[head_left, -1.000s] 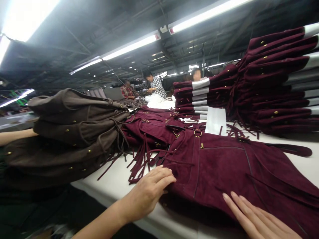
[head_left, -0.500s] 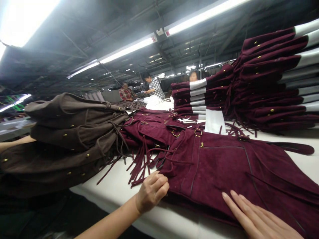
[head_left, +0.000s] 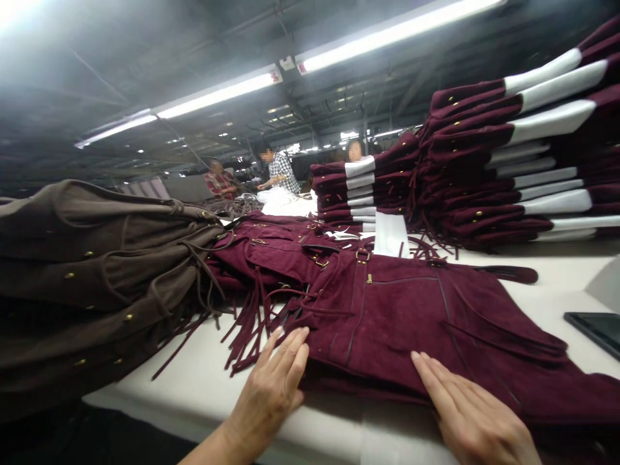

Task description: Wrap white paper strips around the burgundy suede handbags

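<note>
A maroon suede bag [head_left: 397,316] lies flat across the white table, its zip and brass ring facing up. My left hand [head_left: 274,381] is at its left edge, fingers stretched out with the tips touching the cloth beside the fringe [head_left: 249,323]. Flat on the bag's near side, to the right, rests my right hand [head_left: 469,407], fingers extended and close together. Neither hand grips anything. Another maroon bag [head_left: 276,239] lies just behind, partly overlapped by the nearer one.
Brown bags [head_left: 111,258] are piled at the left. Tall stacks of maroon bags with white wraps [head_left: 547,123] stand at the back right. A dark flat device [head_left: 595,329] lies on the white table [head_left: 334,420] at the right. Co-workers [head_left: 278,171] are farther back.
My left hand has opened from a closed grip on the bag's edge. My right hand stays flat on the bag. The view has turned right, bringing the dark device into sight.
</note>
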`<state>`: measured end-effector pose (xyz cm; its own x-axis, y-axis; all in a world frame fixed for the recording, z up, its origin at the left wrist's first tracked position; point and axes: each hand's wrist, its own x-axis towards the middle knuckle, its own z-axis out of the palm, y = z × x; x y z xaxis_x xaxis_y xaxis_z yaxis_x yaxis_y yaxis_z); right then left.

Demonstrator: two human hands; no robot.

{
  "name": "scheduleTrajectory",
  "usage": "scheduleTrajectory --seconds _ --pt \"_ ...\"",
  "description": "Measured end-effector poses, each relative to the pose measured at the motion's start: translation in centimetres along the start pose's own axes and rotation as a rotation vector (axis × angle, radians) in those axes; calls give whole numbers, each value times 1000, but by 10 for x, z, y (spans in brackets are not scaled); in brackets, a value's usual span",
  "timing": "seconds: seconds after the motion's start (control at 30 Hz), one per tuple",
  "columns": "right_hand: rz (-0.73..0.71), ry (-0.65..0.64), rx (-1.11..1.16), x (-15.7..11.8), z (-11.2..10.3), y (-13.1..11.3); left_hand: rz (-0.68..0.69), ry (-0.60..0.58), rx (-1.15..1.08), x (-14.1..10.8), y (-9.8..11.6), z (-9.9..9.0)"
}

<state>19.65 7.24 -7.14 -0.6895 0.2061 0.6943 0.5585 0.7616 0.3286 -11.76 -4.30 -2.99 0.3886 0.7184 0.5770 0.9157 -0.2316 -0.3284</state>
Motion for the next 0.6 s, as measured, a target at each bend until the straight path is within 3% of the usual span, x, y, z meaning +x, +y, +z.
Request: scheduleTrajectory --seconds 0.13,0.23,0.3,0.4,0.6 --pt "104 45 3 5 0 -9 95 133 -10 9 -10 10" --pt "74 41 36 5 -10 0 179 225 -83 10 -20 6" --pt "58 13 50 0 -22 11 206 224 -108 10 -25 -2" --pt "175 15 62 -11 -40 29 283 212 -75 7 -27 -9" --pt "304 -172 -15 -29 -68 44 258 205 -121 -11 -22 13"
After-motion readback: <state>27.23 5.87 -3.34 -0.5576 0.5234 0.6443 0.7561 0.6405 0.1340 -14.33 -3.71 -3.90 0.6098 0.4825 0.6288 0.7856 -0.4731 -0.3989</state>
